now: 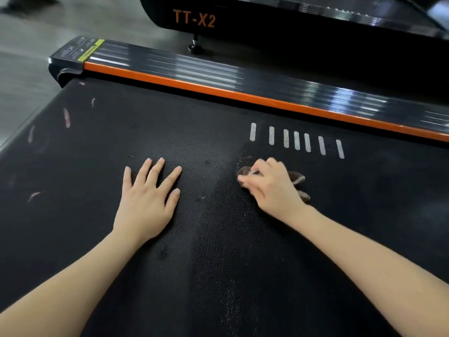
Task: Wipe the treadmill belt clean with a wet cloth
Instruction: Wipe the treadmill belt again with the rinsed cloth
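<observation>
Belt [218, 239]: right hand [274, 190] grips cloth [297, 178].

A glossy black ribbed side rail [218, 69] runs across the upper half of the view, edged on its near side by a bright orange stripe [243, 94]. At its left end it carries a yellow-and-black warning label [93, 49], above a rounded black end cap [63, 69]. Beyond the rail stands the black housing of a second machine [267, 23], marked with orange "TT-X2" lettering [194, 18] and raised on a small black levelling foot [194, 47] that touches the smooth grey floor [36, 32], which fills the upper left corner.
</observation>
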Available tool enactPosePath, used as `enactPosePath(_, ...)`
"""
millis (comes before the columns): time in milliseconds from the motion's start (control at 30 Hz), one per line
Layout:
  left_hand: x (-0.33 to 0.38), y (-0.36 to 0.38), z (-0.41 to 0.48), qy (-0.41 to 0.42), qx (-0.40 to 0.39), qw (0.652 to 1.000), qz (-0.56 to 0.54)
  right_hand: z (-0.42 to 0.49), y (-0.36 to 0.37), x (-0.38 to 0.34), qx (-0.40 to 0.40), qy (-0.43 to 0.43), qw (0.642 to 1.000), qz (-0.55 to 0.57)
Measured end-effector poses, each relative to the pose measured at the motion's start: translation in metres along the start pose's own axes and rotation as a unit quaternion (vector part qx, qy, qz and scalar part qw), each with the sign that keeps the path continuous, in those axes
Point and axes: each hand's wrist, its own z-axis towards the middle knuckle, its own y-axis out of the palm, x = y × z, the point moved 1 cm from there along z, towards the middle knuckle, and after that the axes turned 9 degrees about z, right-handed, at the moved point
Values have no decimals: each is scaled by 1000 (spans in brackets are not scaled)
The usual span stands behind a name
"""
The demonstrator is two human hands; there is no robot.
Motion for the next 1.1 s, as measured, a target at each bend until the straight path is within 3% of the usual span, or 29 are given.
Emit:
enactPosePath(100, 0, 0, 0, -2, 2, 1000, 0, 40, 6, 21, 86, 124, 988, -34)
enactPosePath(167, 0, 0, 0, -1, 0, 1000, -2, 39, 13, 4, 109, 149, 982, -37)
enactPosePath(300, -1, 0, 0, -4, -3, 1000, -5, -19, 5, -40, 2, -13, 999, 37)
enactPosePath(367, -1, 1, -1, -3, -4, 1000, -2, -22, -2, -25, -8, -33, 999, 34)
enactPosePath(433, -1, 1, -1, -5, -1, 1000, -3, 0, 0, 9, 37, 22, 999, -9)
enactPosePath(533, -1, 1, 0, -5, 0, 1000, -7, 45, 3, 40, 109, 215, 969, -47)
enactPosePath(567, 0, 0, 0, -5, 0, 1000, -6, 49, 9, 33, 114, 236, 963, -59)
enactPosePath(733, -1, 0, 0, -6, -5, 1000, -3, 5, 17, -20, 40, 30, 999, -17)
enactPosePath(800, -1, 0, -1, -6, -4, 1000, -3, 16, 15, -5, 66, 61, 995, -36)
enactPosePath(900, -1, 0, -1, -7, -2, 1000, -4, 35, 20, 5, 121, 200, 968, -89)
enactPosePath(1033, -1, 0, 0, -4, -2, 1000, -5, 18, 14, 17, 71, 104, 984, -127)
enactPosePath(1100, -1, -1, 0, -6, 1, 1000, -7, 19, 5, 31, 89, 180, 972, -119)
